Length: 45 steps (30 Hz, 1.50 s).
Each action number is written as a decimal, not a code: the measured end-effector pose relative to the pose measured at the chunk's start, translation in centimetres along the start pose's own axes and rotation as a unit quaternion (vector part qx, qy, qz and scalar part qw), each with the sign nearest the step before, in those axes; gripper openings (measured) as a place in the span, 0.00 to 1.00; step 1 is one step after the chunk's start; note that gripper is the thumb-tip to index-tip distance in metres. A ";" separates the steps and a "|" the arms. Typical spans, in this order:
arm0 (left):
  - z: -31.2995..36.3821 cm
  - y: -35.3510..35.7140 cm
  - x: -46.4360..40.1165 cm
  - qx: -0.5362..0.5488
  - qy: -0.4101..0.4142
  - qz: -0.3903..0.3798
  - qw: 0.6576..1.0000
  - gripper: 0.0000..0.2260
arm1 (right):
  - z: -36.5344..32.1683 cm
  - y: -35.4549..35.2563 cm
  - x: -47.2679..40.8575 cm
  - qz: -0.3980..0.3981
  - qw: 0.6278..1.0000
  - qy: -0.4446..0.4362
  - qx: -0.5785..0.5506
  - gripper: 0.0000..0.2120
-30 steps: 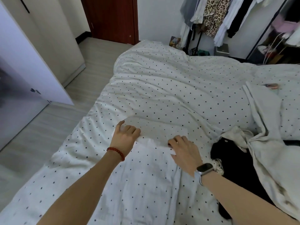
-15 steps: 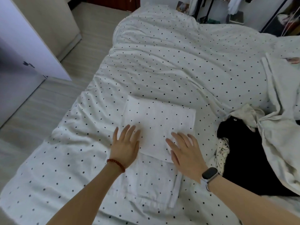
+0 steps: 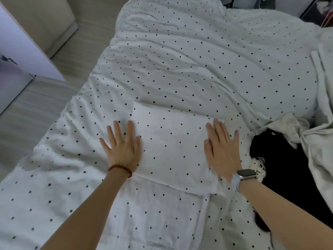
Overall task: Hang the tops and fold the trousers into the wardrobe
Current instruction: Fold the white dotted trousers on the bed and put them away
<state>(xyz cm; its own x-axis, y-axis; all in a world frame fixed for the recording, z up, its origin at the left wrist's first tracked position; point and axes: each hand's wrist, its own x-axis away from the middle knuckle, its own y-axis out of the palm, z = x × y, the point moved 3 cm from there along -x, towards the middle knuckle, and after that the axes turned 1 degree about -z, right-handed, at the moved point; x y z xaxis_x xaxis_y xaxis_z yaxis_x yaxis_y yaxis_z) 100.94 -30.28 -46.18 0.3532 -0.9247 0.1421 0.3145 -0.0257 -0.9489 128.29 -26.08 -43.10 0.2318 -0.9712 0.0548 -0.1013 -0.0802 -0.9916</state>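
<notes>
Trousers: I log one white, black-dotted pair (image 3: 173, 152), folded over on itself, lying flat on the bed at lower centre of the frame; the folded upper layer sits on a longer layer that runs toward the bottom edge.
Bed: white dotted duvet (image 3: 198, 60) fills most of the frame; the trousers' print all but matches it.
Left hand: (image 3: 122, 148) flat, palm down at the left edge of the folded layer, fingers (image 3: 115, 132) straight and spread wide, holding nothing; red bead bracelet (image 3: 120, 170) at the wrist.
Right hand: (image 3: 222, 150) flat, palm down on the right edge of the folded layer, fingers (image 3: 219, 131) straight and slightly apart, holding nothing; grey-strapped watch (image 3: 245, 175) at the wrist.
Black garment: (image 3: 288, 163) heaped on the bed, right of the right hand.
Pale garment: (image 3: 320, 145) crumpled at the right edge, partly over the black one.
Wardrobe door: white panel (image 3: 21, 49) at upper left, above the wood-look floor (image 3: 36, 109).
</notes>
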 end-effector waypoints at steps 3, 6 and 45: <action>2.6 -1.4 1.3 -0.030 0.161 0.064 0.984 0.27 | -0.9 -2.0 -2.9 0.006 0.999 -0.026 -0.040 0.26; 5.0 -0.1 4.3 -0.069 0.312 0.041 0.947 0.28 | -2.1 -2.8 -5.4 -0.057 0.997 -0.024 -0.056 0.24; -4.8 0.8 23.0 -0.038 -0.024 -0.061 0.997 0.33 | -10.5 -0.1 10.3 -0.318 0.936 -0.062 -0.138 0.31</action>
<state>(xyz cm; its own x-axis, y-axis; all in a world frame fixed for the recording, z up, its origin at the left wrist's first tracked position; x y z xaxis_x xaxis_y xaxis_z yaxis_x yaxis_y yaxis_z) 105.13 -53.40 -45.01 0.3590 -0.8936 0.2694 0.2906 -0.1672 -0.9421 120.49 -38.39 -41.23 0.4395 -0.6752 0.5924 -0.1458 -0.7044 -0.6947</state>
